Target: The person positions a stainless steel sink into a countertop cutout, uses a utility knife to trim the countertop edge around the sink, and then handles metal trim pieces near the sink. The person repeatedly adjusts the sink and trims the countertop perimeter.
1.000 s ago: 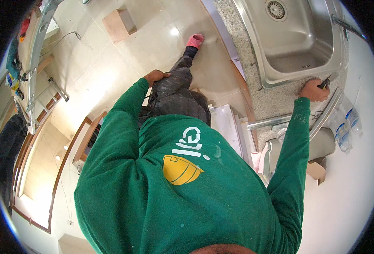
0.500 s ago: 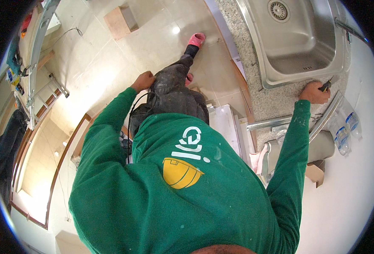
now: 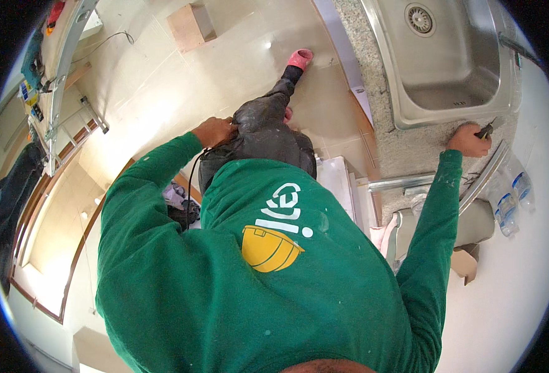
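Hands (image 3: 215, 132) (image 3: 471, 139) well apart — right curled

Downward fisheye view from the head

The scene is brightly lit. The glossy cream tiled floor (image 3: 237, 62) is washed out by a broad white glare at ten o'clock, and a small highlight is mirrored on it at twelve. The rectangular stainless-steel sink (image 3: 451, 53) at two o'clock is shaded inside. Straight edges are bowed by the fisheye lens, the corners are blacked out, and a blue fringe is seen at eight o'clock.
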The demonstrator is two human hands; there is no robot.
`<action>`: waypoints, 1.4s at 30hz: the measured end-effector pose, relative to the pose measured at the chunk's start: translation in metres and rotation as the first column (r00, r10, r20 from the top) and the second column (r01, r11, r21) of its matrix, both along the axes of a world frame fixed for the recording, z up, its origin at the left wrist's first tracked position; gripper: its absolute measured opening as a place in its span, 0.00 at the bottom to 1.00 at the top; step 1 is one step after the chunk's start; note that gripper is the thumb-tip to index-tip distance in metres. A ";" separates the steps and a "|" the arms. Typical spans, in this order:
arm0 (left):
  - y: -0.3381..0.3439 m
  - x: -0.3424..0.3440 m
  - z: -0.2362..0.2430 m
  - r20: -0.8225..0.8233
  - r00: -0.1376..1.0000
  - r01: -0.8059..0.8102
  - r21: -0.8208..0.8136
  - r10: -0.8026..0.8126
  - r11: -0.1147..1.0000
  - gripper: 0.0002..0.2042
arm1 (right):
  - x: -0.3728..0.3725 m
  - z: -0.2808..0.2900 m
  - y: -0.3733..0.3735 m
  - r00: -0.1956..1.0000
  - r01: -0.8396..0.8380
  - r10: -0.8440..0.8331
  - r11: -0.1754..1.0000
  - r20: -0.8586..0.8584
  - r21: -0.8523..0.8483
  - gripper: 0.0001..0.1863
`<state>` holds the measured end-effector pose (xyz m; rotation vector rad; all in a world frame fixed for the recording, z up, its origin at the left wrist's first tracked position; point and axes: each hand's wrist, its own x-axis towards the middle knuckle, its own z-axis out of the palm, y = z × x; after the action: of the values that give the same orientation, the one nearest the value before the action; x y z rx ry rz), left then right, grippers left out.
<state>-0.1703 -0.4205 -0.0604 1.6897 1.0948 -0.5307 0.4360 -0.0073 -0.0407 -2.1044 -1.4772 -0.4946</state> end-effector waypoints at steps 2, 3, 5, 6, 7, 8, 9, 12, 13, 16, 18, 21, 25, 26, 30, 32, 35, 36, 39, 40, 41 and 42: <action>-0.015 -0.003 -0.013 -0.032 0.984 0.177 0.122 -0.175 0.977 0.19 | -0.007 0.003 -0.001 1.000 0.001 -0.001 1.000 -0.026 -0.006 0.24; -0.011 -0.001 -0.011 -0.038 0.982 0.188 0.121 -0.185 0.975 0.18 | -0.007 0.005 0.001 0.999 0.006 -0.006 1.000 -0.033 0.005 0.24; -0.003 0.004 -0.005 -0.049 0.978 0.209 0.120 -0.205 0.970 0.15 | 0.009 -0.003 0.005 1.000 -0.015 0.015 1.000 -0.004 0.023 0.24; -0.002 0.006 -0.003 -0.065 0.973 0.228 0.176 -0.220 0.958 0.14 | 0.007 -0.003 0.002 1.000 -0.025 0.025 0.999 0.007 0.021 0.24; 0.001 0.010 -0.002 -0.081 0.969 0.247 0.231 -0.234 0.941 0.13 | 0.006 -0.003 0.001 1.000 -0.025 0.025 1.000 -0.006 0.019 0.24; 0.004 0.014 -0.002 -0.097 0.964 0.265 0.285 -0.248 0.921 0.12 | 0.004 -0.002 0.002 0.999 -0.025 0.025 1.000 -0.019 0.018 0.24; 0.010 0.021 0.000 -0.122 0.964 0.258 0.232 -0.235 0.938 0.12 | 0.001 0.001 0.000 0.999 -0.025 0.026 1.000 -0.030 0.016 0.23; 0.026 0.033 -0.002 -0.151 0.963 0.247 0.156 -0.224 0.956 0.10 | 0.000 0.002 0.003 1.000 0.023 -0.024 0.999 0.010 0.035 0.23; 0.025 0.033 -0.008 -0.127 0.963 0.260 0.178 -0.240 0.949 0.09 | -0.002 0.003 0.003 1.000 0.014 -0.014 0.999 -0.002 0.029 0.23; 0.003 0.039 -0.022 -0.144 0.946 0.320 0.258 -0.292 0.912 0.08 | -0.004 0.006 0.002 0.999 -0.016 0.017 1.000 -0.027 0.018 0.23; -0.006 0.040 -0.023 -0.148 0.940 0.335 0.220 -0.308 0.916 0.07 | -0.005 0.007 0.002 0.999 -0.032 0.033 0.999 -0.043 0.022 0.23; -0.003 0.044 -0.020 -0.180 0.920 0.375 0.148 -0.348 0.915 0.07 | -0.006 0.008 0.001 0.997 -0.024 0.025 1.000 -0.074 0.008 0.23; 0.000 0.052 -0.027 -0.282 0.895 0.393 0.136 -0.345 0.909 0.13 | -0.005 0.006 0.001 0.999 0.019 -0.019 1.000 -0.046 0.000 0.24; -0.013 0.053 -0.035 -0.325 0.877 0.435 0.221 -0.354 0.873 0.14 | -0.005 0.007 0.001 0.998 0.024 -0.025 1.000 -0.050 -0.010 0.24; -0.009 0.051 -0.046 -0.234 0.902 0.431 0.406 -0.364 0.806 0.22 | -0.008 0.008 0.002 0.998 0.043 -0.043 0.999 -0.035 0.002 0.25; 0.001 0.051 -0.052 0.050 0.996 0.055 0.268 -0.071 0.962 0.21 | -0.013 0.009 0.002 0.999 0.021 -0.021 1.000 -0.050 -0.006 0.25; 0.025 0.056 -0.043 0.141 0.989 0.002 0.294 -0.045 0.956 0.17 | -0.013 0.011 0.003 0.999 0.003 -0.004 1.000 -0.048 -0.004 0.25; 0.012 0.057 -0.054 0.166 0.981 -0.147 0.314 0.098 0.938 0.13 | -0.016 0.009 0.002 0.998 0.000 0.000 1.000 -0.055 -0.011 0.25; -0.006 0.065 -0.078 0.009 0.997 -0.081 0.235 0.081 0.969 0.11 | -0.010 0.009 0.000 0.999 -0.035 0.035 0.999 -0.006 -0.013 0.24; 0.002 0.066 -0.081 -0.021 0.999 0.042 0.214 -0.039 0.976 0.16 | -0.003 0.007 -0.001 0.999 -0.029 0.028 0.999 0.040 0.027 0.23; 0.006 0.068 -0.081 -0.056 0.987 0.160 0.189 -0.152 0.969 0.21 | 0.001 0.008 -0.003 0.998 -0.043 0.040 0.998 0.058 0.052 0.22; -0.011 0.060 -0.092 -0.097 0.985 0.159 0.211 -0.141 0.964 0.22 | -0.001 0.008 -0.005 0.997 -0.056 0.052 0.995 0.053 0.080 0.21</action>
<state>-0.1101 -0.4318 -0.1528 1.9693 1.1218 -0.5972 0.4354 -0.0126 -0.0331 -1.9974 -1.5118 -0.5822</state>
